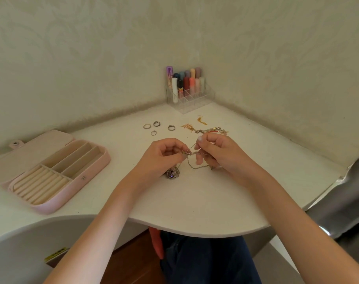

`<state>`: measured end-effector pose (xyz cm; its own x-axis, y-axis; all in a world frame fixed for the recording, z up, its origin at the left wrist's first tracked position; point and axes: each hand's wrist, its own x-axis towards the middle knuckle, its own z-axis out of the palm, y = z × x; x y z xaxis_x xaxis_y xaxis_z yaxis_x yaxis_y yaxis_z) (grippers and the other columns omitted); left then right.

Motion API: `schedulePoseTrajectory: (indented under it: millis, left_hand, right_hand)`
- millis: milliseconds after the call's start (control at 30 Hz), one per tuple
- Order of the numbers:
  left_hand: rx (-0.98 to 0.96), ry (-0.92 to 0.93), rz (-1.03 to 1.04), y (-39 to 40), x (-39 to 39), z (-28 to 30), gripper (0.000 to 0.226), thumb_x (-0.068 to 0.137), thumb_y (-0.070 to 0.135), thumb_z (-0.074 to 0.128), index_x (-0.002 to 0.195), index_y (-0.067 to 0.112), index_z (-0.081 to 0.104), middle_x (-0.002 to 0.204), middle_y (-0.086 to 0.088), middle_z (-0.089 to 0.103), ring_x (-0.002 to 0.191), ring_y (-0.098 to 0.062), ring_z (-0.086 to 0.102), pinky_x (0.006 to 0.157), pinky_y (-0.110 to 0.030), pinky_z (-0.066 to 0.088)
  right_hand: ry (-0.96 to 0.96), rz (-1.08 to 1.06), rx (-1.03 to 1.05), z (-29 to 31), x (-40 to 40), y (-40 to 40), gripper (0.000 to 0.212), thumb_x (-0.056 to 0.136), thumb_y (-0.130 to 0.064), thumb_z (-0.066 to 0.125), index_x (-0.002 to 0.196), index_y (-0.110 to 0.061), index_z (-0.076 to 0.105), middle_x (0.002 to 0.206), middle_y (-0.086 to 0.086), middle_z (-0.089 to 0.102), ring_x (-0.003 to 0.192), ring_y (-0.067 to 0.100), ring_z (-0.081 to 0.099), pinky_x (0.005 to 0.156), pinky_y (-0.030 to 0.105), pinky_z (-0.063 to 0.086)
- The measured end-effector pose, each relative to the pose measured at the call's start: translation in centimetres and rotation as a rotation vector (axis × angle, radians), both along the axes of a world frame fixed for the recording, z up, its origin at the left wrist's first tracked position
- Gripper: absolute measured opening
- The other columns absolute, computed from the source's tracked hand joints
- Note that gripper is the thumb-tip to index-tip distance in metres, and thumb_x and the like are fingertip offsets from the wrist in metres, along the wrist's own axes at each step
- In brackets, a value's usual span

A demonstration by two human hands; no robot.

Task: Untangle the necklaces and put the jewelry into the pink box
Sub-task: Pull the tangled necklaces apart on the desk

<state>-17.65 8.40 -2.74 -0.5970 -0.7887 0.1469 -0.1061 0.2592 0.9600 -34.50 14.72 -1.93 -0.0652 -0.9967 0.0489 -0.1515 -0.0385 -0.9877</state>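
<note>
Tangled thin necklace chains (192, 158) stretch between my two hands just above the white table. My left hand (164, 158) pinches the chains at their left end, and my right hand (217, 152) pinches them on the right. A dark pendant with a purple stone (172, 173) lies on the table under my left hand. The pink box (51, 171) lies open at the left, showing ring rolls and long compartments with nothing in them. Several rings (157, 127), gold earrings (195, 125) and beaded bracelets (212, 130) lie beyond my hands.
A clear organiser with lipsticks (188, 89) stands in the far corner against the wall. The table's curved front edge (195, 232) runs close to my lap. A grey metallic surface (346, 201) borders the table on the right.
</note>
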Motion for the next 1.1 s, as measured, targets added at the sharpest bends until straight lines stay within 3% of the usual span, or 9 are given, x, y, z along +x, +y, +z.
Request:
schedulePoseTrajectory:
  millis: [167, 333, 433, 567, 667, 800, 1000, 1100]
  left_hand:
    - [-0.027, -0.033, 0.034, -0.2, 0.1, -0.4, 0.019, 0.086, 0.001, 0.062, 0.079, 0.018, 0.067, 0.068, -0.004, 0.055, 0.057, -0.009, 0.044, 0.055, -0.017, 0.036]
    - [-0.051, -0.103, 0.071, -0.3, 0.0, -0.8, 0.012, 0.086, 0.005, 0.062, 0.08, 0.014, 0.067, 0.069, 0.0, 0.06, 0.058, -0.01, 0.049, 0.056, -0.023, 0.042]
    - [-0.057, -0.085, 0.063, -0.3, 0.0, -0.8, 0.011, 0.085, 0.004, 0.063, 0.078, 0.013, 0.065, 0.067, 0.001, 0.06, 0.059, -0.01, 0.051, 0.057, -0.021, 0.043]
    - [-0.045, -0.069, 0.048, -0.5, 0.2, -0.8, 0.011, 0.086, 0.003, 0.061, 0.079, 0.011, 0.062, 0.066, 0.0, 0.06, 0.057, -0.01, 0.053, 0.056, -0.019, 0.044]
    - [-0.04, -0.06, 0.072, -0.5, 0.2, -0.8, 0.014, 0.088, 0.001, 0.057, 0.078, 0.01, 0.061, 0.064, 0.0, 0.061, 0.053, -0.011, 0.052, 0.055, -0.021, 0.044]
    - [-0.042, -0.043, 0.083, -0.6, 0.2, -0.9, 0.015, 0.092, 0.003, 0.053, 0.08, 0.01, 0.058, 0.063, -0.001, 0.062, 0.049, -0.016, 0.052, 0.053, -0.025, 0.044]
    - [-0.041, -0.051, 0.096, -0.4, 0.2, -0.9, 0.013, 0.095, 0.009, 0.049, 0.084, 0.008, 0.054, 0.063, -0.005, 0.061, 0.043, -0.016, 0.05, 0.045, -0.021, 0.039]
    - [-0.03, -0.046, 0.084, -0.4, 0.2, -0.9, 0.013, 0.096, 0.012, 0.048, 0.084, 0.01, 0.053, 0.062, -0.005, 0.06, 0.043, -0.017, 0.047, 0.046, -0.025, 0.039]
  right_hand:
    - [0.015, -0.011, -0.002, -0.3, -0.1, 0.0, 0.024, 0.097, -0.029, 0.049, 0.084, -0.016, 0.064, 0.05, -0.004, 0.037, 0.044, 0.008, 0.026, 0.043, 0.017, 0.022]
    - [0.091, -0.041, -0.029, -0.7, -0.5, -0.1, 0.003, 0.083, -0.025, 0.071, 0.08, -0.023, 0.072, 0.048, -0.008, 0.028, 0.048, 0.01, 0.022, 0.047, 0.023, 0.02]
    - [0.174, -0.064, -0.062, -1.1, -0.5, -0.3, 0.007, 0.079, -0.018, 0.075, 0.081, -0.024, 0.072, 0.046, -0.011, 0.024, 0.044, 0.007, 0.02, 0.046, 0.018, 0.018]
    - [0.262, -0.096, -0.105, -1.3, -0.3, -0.2, 0.003, 0.082, -0.022, 0.073, 0.08, -0.023, 0.073, 0.05, -0.003, 0.033, 0.044, 0.005, 0.022, 0.045, 0.016, 0.017]
    - [0.286, -0.096, -0.096, -1.0, -0.3, -0.1, 0.007, 0.086, -0.023, 0.068, 0.082, -0.019, 0.072, 0.041, -0.015, 0.034, 0.039, 0.004, 0.026, 0.043, 0.012, 0.019]
    - [0.257, -0.097, -0.008, -0.7, -0.2, -0.2, 0.011, 0.092, -0.022, 0.06, 0.084, -0.018, 0.068, 0.041, -0.018, 0.041, 0.039, 0.001, 0.031, 0.045, 0.012, 0.024]
    - [0.151, -0.086, 0.079, -0.2, 0.0, -0.2, 0.02, 0.094, -0.017, 0.051, 0.076, -0.019, 0.06, 0.072, -0.008, 0.06, 0.049, 0.004, 0.042, 0.053, 0.018, 0.033]
    - [0.1, -0.08, 0.077, 0.0, 0.1, -0.1, 0.016, 0.092, -0.013, 0.05, 0.078, -0.017, 0.056, 0.085, -0.006, 0.071, 0.05, 0.007, 0.043, 0.053, 0.018, 0.034]
